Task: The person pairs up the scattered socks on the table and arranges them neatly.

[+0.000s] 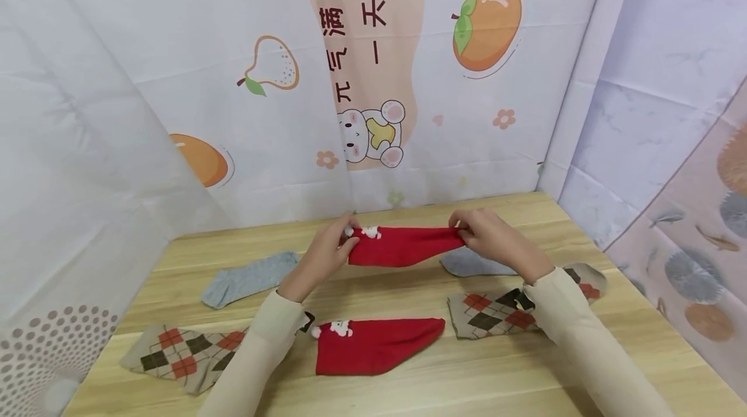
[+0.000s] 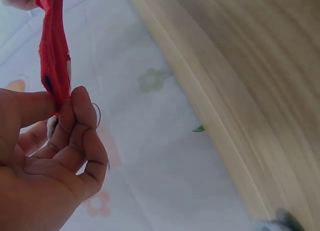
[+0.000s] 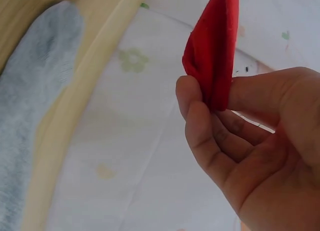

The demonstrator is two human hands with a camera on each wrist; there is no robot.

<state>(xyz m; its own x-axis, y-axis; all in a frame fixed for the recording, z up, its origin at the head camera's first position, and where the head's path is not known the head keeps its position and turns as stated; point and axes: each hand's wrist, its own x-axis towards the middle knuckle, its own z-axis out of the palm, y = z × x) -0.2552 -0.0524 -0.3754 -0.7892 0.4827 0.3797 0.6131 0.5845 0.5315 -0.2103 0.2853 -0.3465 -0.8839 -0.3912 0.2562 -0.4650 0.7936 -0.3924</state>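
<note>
Holding one red sock (image 1: 403, 248) level above the counter (image 1: 420, 397), by head view; from left wrist, pinching the decorated end with left fingers (image 2: 81, 107); from right wrist, clamping the plain end with right fingers (image 3: 201, 128); best to tension evenly, without overstretching.

Behind the wooden tabletop (image 1: 420, 397) rises a white curtain (image 1: 187, 34), and here's dark writing (image 1: 373, 13) running down a peach band (image 1: 403, 15), a cartoon animal (image 1: 376, 135) right at its foot! An orange fruit (image 1: 487, 28) glows to the right, a pear outline (image 1: 274, 63) sits left, while pinkish cloth (image 1: 694, 203) with round prints drapes the far right.
</note>
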